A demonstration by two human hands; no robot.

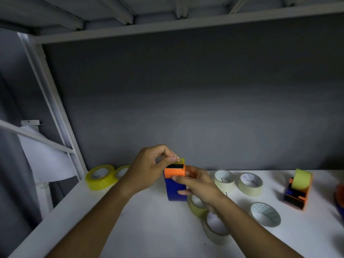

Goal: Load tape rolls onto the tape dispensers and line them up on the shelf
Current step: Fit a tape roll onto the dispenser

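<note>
Two hands share one blue-and-orange tape dispenser (176,183), held upright just above the shelf (149,229). The right hand (197,185) is closed around its body; the left hand (150,170) pinches the thin yellowish tape end (179,160) just above the orange head. That film looks flimsy and sticky, so grip the rigid, light plastic body. Loose rolls (250,183) lie right of the right hand.
</note>
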